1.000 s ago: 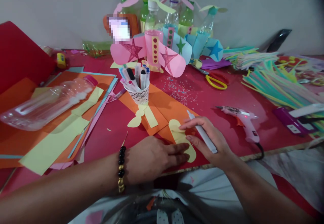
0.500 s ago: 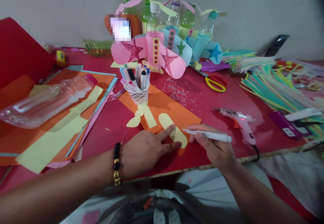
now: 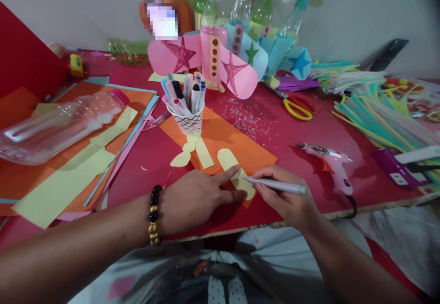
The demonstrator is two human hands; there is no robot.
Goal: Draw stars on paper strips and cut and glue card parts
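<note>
Pink glue gun (image 3: pixel 338 168) near the scissors (image 3: pixel 288 108), clear plastic bottle (image 3: pixel 65 127) on its side atop colored paper sheets (image 3: pixel 120 141).

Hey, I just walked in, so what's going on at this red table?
Someone is bent on a round-ended yellow paper piece lying on orange paper. Their left hand has fingertips on it; their right hand holds a white pen, tip at the piece, though whether it touches is unclear. A patterned cup of pens stands beyond, a pink glue gun lies to the right, and paper-winged bottles stand at the back.
</note>
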